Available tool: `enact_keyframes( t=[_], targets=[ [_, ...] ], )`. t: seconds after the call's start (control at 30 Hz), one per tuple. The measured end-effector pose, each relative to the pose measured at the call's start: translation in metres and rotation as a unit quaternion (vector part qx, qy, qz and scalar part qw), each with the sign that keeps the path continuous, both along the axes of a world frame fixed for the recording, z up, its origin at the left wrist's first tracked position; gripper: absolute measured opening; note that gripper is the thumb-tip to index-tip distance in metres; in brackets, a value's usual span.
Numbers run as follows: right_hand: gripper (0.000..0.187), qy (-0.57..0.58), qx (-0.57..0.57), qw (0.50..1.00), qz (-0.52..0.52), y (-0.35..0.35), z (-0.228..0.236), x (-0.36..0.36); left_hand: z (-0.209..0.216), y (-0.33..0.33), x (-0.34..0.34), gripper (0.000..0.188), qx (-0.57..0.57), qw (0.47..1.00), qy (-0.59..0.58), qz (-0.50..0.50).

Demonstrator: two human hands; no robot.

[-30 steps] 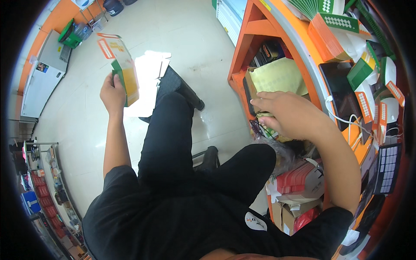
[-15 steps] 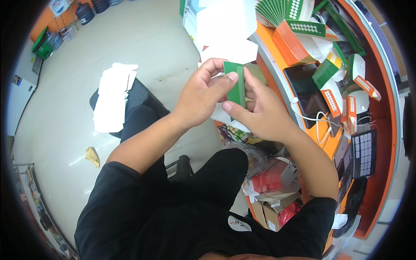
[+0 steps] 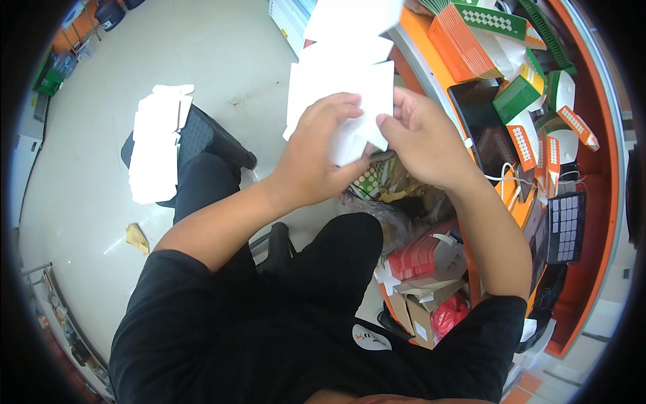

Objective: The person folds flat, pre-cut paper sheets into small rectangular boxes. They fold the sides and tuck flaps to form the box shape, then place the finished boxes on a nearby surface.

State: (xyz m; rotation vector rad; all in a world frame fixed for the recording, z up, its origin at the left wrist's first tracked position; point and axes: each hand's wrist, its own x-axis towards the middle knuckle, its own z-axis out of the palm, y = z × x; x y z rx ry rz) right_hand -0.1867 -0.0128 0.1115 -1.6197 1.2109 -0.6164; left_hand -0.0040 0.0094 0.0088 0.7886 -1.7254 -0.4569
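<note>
Pinching a flat white carton blank (image 3: 343,101) w/ both hands: your left hand (image 3: 316,161) grips its lower edge, right hand (image 3: 424,138) nips the side, held up above your lap, prob for folding

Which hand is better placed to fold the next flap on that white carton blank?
Likely right. The right hand pinches only the edge of the white carton blank, fingertips free, while the left hand grips across the blank, steadying it.
</note>
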Motion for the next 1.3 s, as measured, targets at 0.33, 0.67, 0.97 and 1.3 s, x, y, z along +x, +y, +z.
enact_keyframes(
  t=[0.33,0.67,0.97,1.3],
  targets=[
    [0.03,0.244,-0.227,0.943,0.008,0.002,0.01,-0.002,0.023,0.01,0.004,0.032,0.449,0.881,0.127,-0.078],
    [0.045,0.219,-0.144,0.965,0.01,0.01,0.016,0.005,0.01,0.011,-0.004,0.046,0.479,0.819,0.28,-0.149],
    [0.056,0.19,-0.152,0.969,0.028,0.011,0.017,0.004,-0.001,0.013,-0.007,0.048,0.417,0.854,0.282,-0.13],
    [0.05,0.211,-0.159,0.963,0.05,0.012,0.027,0.009,-0.008,0.009,-0.003,0.059,0.402,0.85,0.316,-0.131]
  ],
)
